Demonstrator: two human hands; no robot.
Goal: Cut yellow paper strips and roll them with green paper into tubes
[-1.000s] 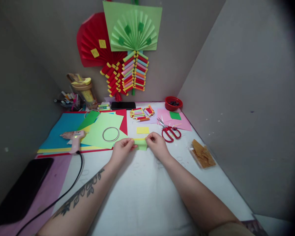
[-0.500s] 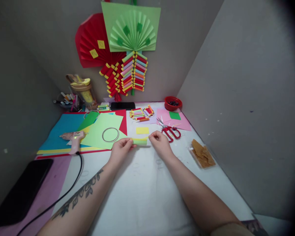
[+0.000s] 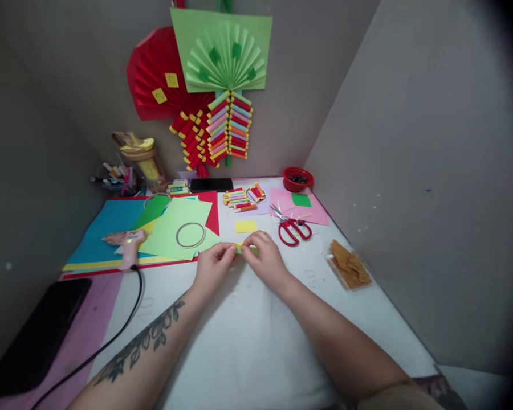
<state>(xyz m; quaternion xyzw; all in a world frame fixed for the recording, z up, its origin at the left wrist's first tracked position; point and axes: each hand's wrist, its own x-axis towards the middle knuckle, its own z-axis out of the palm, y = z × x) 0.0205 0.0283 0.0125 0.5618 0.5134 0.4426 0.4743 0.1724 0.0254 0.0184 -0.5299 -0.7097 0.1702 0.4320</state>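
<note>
My left hand (image 3: pixel 214 263) pinches the left end of a small green and yellow paper piece (image 3: pixel 239 249) above the white table. From the other side my right hand (image 3: pixel 263 257) closes its fingers on the same piece, so most of it is hidden. Just behind the hands lies a yellow paper rectangle (image 3: pixel 245 226). Red-handled scissors (image 3: pixel 294 232) rest open to the right of it. Farther back sit several small coloured paper rolls (image 3: pixel 236 198).
Left are a pink glue gun (image 3: pixel 130 250) with a black cable, coloured sheets (image 3: pixel 102 228) and a black device (image 3: pixel 38 336). A red bowl (image 3: pixel 298 179) and a box of brown pieces (image 3: pixel 349 265) stand right. Paper fans (image 3: pixel 228 54) hang behind.
My right hand has moved left onto the paper piece, close to my left hand, covering more of it. The whole view has shifted slightly.
</note>
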